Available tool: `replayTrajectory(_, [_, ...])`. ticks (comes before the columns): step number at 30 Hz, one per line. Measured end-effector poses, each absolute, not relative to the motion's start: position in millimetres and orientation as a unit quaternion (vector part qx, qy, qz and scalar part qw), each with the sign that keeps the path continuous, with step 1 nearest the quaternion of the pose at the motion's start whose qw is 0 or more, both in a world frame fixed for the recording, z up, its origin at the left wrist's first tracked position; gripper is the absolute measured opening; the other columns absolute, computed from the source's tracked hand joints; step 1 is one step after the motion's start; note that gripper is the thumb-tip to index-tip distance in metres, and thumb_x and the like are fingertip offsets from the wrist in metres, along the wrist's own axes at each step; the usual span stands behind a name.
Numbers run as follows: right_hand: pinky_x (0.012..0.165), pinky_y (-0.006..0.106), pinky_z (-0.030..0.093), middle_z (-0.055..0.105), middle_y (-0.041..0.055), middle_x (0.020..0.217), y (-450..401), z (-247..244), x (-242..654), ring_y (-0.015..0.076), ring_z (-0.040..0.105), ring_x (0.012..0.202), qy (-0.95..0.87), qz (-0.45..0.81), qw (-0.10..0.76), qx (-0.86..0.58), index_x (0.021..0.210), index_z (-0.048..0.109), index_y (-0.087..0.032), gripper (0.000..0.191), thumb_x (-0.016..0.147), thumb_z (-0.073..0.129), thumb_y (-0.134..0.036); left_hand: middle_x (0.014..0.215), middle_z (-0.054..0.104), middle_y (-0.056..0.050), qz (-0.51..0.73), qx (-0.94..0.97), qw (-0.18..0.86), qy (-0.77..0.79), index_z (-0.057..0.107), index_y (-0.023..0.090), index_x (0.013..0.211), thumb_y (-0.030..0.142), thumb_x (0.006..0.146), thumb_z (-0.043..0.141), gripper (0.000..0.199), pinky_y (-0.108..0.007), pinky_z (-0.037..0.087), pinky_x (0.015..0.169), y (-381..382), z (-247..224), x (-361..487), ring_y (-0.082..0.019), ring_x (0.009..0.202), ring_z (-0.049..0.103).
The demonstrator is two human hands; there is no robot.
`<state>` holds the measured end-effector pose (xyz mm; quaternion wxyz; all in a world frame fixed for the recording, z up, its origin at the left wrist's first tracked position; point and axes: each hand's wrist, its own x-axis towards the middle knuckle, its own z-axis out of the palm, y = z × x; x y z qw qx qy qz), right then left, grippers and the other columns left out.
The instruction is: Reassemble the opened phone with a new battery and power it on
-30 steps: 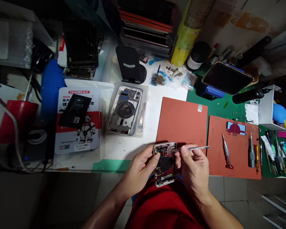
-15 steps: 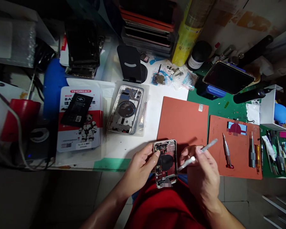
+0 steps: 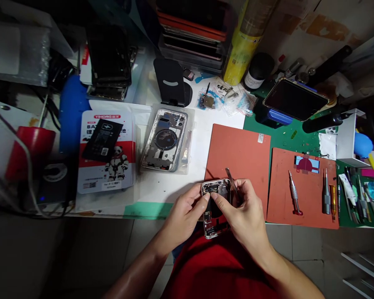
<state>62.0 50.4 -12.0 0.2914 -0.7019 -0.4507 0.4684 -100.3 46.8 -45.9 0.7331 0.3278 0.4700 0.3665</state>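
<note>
On my remote feed I've L hand (image 3: 187, 211) clamped on the L edge of an opened phone (image 3: 216, 211), held approx. at the near edge of the bench (image 3: 162, 189), w/ the red-brown mat (image 3: 239, 151) just beyond. R hand (image 3: 248, 209) is closed on a thin metal tool (image 3: 232, 179), tip up, thumb over the phone's upper interior.

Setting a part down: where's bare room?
Far half of the left orange mat, barring its corner label; white bench between battery package and that mat, below the phone housing. Crowded: around the held phone and the far-right tools.
</note>
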Motion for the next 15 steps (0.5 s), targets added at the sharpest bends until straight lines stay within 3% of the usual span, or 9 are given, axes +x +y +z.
replayTrajectory(15, [0.056, 0.025, 0.044, 0.066, -0.0043, 0.076, 50.3, -16.4, 61.1, 0.0122, 0.054, 0.061, -0.429, 0.486, 0.33, -0.686, 0.091, 0.06, -0.024, 0.03, 0.087, 0.084, -0.042, 0.126, 0.078, -0.01, 0.366, 0.346, 0.731, 0.46, 0.071, 0.017, 0.129, 0.042, 0.108, 0.059, 0.034, -0.032, 0.058, 0.094, 44.3, -50.4, -102.5, -0.025, 0.111, 0.073])
